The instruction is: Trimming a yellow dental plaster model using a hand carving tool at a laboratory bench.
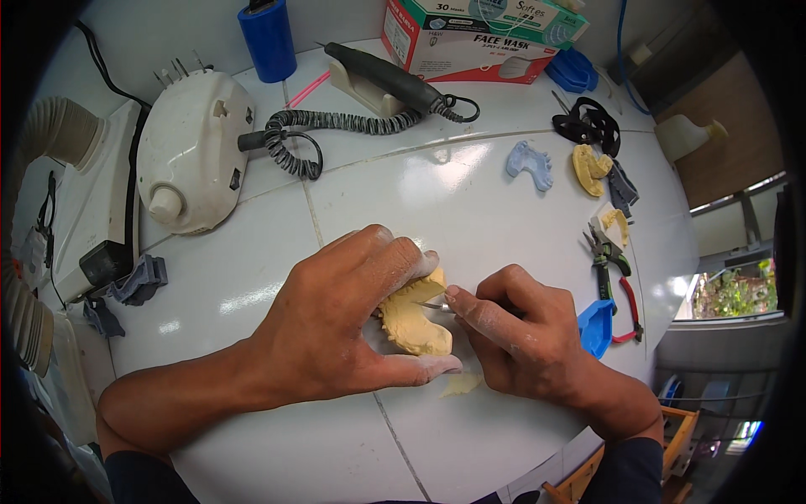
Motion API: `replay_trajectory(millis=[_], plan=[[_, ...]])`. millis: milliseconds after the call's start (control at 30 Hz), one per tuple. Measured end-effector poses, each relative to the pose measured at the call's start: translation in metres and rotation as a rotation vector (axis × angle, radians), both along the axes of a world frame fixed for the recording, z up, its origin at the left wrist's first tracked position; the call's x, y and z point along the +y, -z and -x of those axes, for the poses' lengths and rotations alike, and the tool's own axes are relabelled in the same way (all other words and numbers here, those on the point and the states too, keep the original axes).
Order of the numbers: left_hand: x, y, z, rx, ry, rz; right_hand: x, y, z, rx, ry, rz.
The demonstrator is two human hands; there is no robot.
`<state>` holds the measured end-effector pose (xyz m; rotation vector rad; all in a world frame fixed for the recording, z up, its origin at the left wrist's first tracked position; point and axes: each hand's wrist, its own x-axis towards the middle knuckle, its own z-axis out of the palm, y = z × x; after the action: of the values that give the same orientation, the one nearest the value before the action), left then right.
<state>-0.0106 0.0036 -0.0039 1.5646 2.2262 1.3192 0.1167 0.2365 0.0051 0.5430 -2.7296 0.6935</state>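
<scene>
In my left hand [344, 311] I hold a yellow plaster dental cast [413, 321], horseshoe-shaped, between fingers at its far side and the thumb at its near end. Dust whitens the fingertips. My right hand [525, 332] pinches a thin metal instrument [435, 307], whose tip reaches the inner side of the cast; most of its handle is hidden by the fingers. Below the cast, a pale yellow patch of dust or shavings [461, 385] lies on the white tiled table [277, 437].
At the back left stands a white control box [189, 151], its coiled cord running to a black handpiece [382, 77] on a rest. Face mask boxes [478, 42] and a blue cylinder [269, 40] are behind. To the right lie dental models [591, 170], pliers [604, 252] and a blue tray [595, 328].
</scene>
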Motion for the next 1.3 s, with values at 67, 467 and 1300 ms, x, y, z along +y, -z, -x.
replay_trajectory(millis=[67, 467, 1300], plan=[[-0.0016, 0.0013, 0.0005, -0.028, -0.010, -0.006, -0.0008, 0.0020, -0.0004, 0.023, 0.013, 0.020], [-0.0026, 0.0025, 0.0016, -0.108, -0.023, -0.022, -0.0016, 0.0014, 0.0010, 0.008, 0.036, 0.038], [-0.0035, 0.0038, 0.0043, -0.134, 0.016, -0.033, -0.0029, 0.0003, 0.0036, 0.034, 0.062, 0.102]])
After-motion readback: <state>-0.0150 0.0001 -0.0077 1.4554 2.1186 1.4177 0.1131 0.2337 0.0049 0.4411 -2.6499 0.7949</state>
